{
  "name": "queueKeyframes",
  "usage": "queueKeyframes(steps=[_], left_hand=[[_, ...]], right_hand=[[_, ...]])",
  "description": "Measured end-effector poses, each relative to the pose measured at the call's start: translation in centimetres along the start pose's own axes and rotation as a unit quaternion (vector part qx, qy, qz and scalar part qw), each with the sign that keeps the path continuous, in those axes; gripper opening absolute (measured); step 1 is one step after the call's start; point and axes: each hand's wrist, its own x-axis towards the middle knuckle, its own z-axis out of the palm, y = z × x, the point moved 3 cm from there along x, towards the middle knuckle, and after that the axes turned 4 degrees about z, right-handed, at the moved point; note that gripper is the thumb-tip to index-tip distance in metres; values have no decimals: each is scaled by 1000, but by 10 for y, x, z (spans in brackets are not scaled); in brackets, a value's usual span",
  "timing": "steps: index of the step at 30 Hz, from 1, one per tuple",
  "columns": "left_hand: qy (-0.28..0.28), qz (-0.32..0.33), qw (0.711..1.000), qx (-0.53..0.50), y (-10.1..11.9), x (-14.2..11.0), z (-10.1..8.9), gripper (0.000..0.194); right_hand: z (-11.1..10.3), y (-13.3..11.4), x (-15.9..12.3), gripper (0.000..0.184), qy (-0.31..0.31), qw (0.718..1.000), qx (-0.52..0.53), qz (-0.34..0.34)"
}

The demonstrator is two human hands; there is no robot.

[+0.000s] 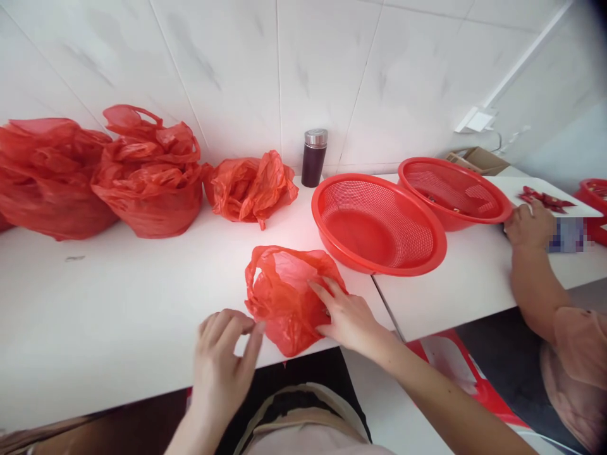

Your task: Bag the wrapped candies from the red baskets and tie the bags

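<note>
A crumpled red plastic bag [294, 303] stands before me near the table's front edge, its mouth gaping upward. My right hand [348, 316] is at the bag's right side, thumb and fingers spread apart over the plastic. Between them shows a small dark spot too small to name. At the bag's left edge is my left hand [225, 354], fingers curled and thumb brought close to the index fingertip. Whatever that pinch holds, if anything, I cannot make out. Behind the bag to the right sits a red mesh basket [379, 221] with nothing visible in it.
Full red bags [152, 196] line the wall at left, beside a smaller loose red bag [253, 186]. A dark tumbler [313, 158] stands behind. A second red basket [455, 189] holds a few small pieces. At right, another person's hand [528, 224] is near red items [545, 199].
</note>
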Motion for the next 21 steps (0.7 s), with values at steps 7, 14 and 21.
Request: queueKeyframes(steps=[7,14,21], left_hand=[[-153,108,982,37,37,31,57,25],[-264,-130,942,161,-44,41,30,33],[-264,-109,950,124,-48,21,9,37]], right_hand=[[11,-5,5,75,32,999,18,3],[-2,17,1,56,43,996,61,41],[-4,22,13,43,125,975,182,36]])
